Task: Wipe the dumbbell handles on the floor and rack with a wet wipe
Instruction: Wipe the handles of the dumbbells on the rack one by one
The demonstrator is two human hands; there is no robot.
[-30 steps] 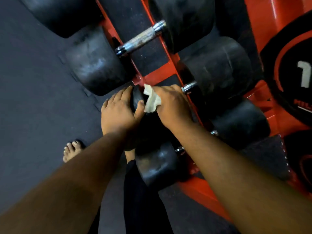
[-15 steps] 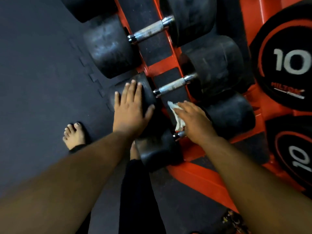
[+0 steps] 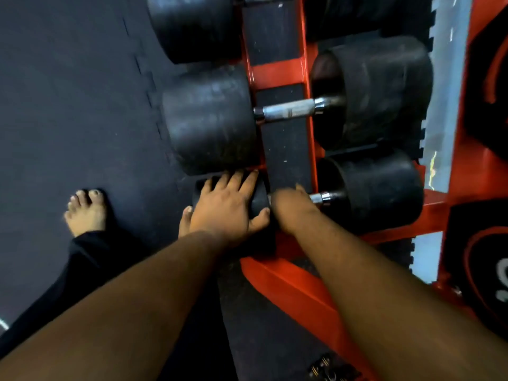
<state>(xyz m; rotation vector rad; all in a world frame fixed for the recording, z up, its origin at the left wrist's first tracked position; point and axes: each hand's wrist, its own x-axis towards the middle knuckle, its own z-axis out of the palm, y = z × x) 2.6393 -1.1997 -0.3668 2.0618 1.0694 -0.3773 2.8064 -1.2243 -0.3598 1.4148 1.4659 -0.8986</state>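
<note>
At the red steel dumbbell rack (image 3: 277, 71), we bend over the nearest black rubber-headed dumbbell (image 3: 376, 188), which lies on the rack's lowest cradle, just below its larger neighbour (image 3: 211, 119). Our left hand (image 3: 228, 204) rests spread and flat on the dumbbell's near head, fingers straight, steadying it. Our right hand (image 3: 294, 206) is curled round the chrome handle (image 3: 320, 198), of which only a short bright end shows beside the far head. We judge the wipe should travel the whole handle, with the wrist rolled to reach the underside and the head held still. The wet wipe itself is hidden, presumably inside the right grip; we cannot tell. The neighbour's handle (image 3: 288, 110) lies bare above. Motion blur softens the right hand.
</note>
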